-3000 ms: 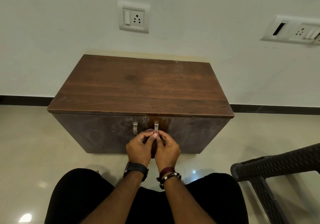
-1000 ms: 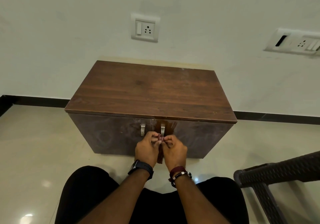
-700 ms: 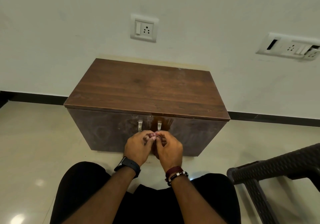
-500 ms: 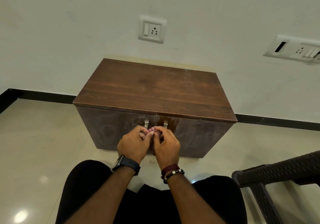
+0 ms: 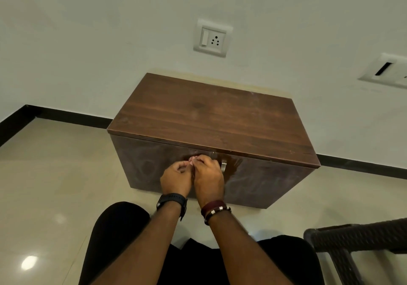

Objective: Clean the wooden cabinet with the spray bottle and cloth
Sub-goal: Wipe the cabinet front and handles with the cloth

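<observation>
Both hands shifted leftward; left hand (image 5: 176, 178) and right hand (image 5: 208, 174) curled, fingertips (image 5: 193, 159) meeting before wooden cabinet (image 5: 211, 117) doors; grip contents possibly nothing, cannot tell.

Dark wooden cabinet (image 5: 211, 117) stands against the wall, doors shut.

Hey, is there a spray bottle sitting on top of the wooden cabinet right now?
No, the top of the wooden cabinet is bare, and no spray bottle shows anywhere in the head view.

White wall socket (image 5: 212, 38) above; second socket plate (image 5: 387, 71) right; dark wicker chair (image 5: 356, 238) lower right.
</observation>
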